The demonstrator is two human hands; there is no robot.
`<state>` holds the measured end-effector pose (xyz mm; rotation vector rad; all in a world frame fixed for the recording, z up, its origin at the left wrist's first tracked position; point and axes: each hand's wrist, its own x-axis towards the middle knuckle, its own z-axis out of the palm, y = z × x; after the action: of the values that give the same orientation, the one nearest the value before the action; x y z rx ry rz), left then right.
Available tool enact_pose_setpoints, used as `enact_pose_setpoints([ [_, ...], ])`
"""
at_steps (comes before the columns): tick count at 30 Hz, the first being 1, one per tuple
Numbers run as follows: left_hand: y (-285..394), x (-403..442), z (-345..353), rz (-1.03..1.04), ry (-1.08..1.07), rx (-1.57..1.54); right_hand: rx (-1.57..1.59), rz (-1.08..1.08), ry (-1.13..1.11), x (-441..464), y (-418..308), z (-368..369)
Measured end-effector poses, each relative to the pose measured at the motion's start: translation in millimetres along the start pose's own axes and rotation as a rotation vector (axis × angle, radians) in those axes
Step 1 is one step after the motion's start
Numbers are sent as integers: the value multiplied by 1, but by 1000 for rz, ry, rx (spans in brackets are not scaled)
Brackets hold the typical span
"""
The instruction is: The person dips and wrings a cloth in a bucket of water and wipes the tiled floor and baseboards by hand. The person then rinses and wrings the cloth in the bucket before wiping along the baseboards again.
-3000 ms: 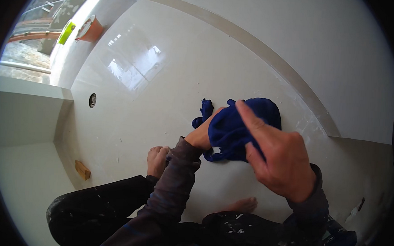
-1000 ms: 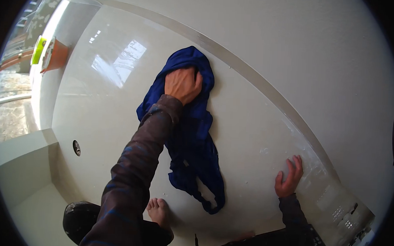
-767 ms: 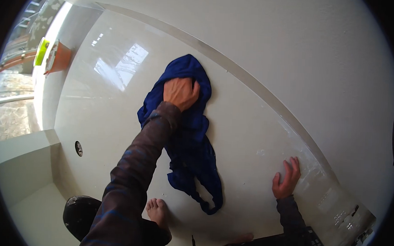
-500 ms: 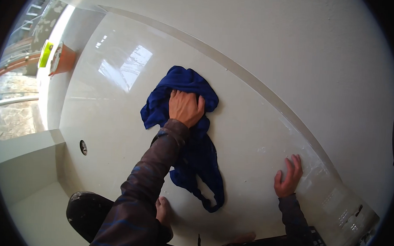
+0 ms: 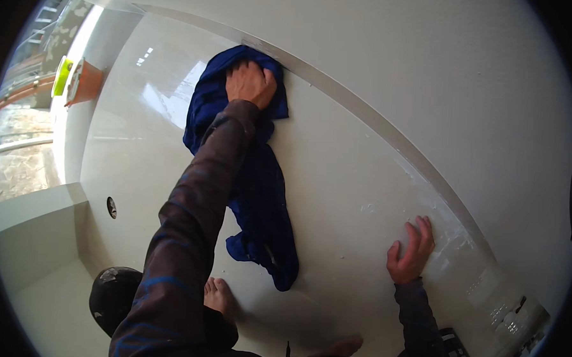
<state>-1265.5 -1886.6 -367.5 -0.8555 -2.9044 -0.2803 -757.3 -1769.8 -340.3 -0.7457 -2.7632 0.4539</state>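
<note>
A dark blue cloth [image 5: 269, 197] lies crumpled on the glossy light floor [image 5: 338, 161], its upper end up against the strip along the foot of the wall. My left hand [image 5: 250, 86] presses down on that upper end, fingers curled into the fabric and fingertips partly hidden. The rest of the cloth trails back toward my feet, partly under my left sleeve. Off to the right, my right hand [image 5: 412, 251] rests on the floor with its fingers apart and nothing in it. Whitish smears [image 5: 452, 237] mark the floor beside it.
A wall [image 5: 430, 89] with a baseboard [image 5: 365, 112] curves along the upper right. At the left stand an orange bucket [image 5: 86, 83] and a bright opening. There is a round hole [image 5: 111, 207] in the floor. A black device with buttons [image 5: 458, 355] lies at lower right, near my bare foot [image 5: 346, 345].
My left hand has pushed the cloth forward and slightly left, up to the wall's foot. The trailing end has slid along and bunched together. My right hand has shifted slightly left in view.
</note>
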Motion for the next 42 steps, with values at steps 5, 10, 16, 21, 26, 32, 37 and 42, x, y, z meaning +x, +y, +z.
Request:
enact_pose_setpoints([
  [5,107,-109,-10,249,-3,-165,-11,-19,10,0,-1,0],
  [10,175,-192,-22,425,-91,-510,-1,-16,6,-3,2,-1],
  [16,58,-113,-8,0,130,-337,11,-11,-22,-5,6,2],
  [21,-63,34,2,-105,81,-68,18,-16,-7,-5,9,5],
  [26,-51,7,4,187,118,-270,9,21,-24,-1,4,1],
  [32,-5,-43,-12,354,55,-333,-5,18,-30,-3,4,4],
  [37,-3,-49,-14,418,46,-319,-44,-6,3,-1,1,5],
  [42,19,-77,-26,547,-50,-332,-32,6,-21,-4,-1,4],
])
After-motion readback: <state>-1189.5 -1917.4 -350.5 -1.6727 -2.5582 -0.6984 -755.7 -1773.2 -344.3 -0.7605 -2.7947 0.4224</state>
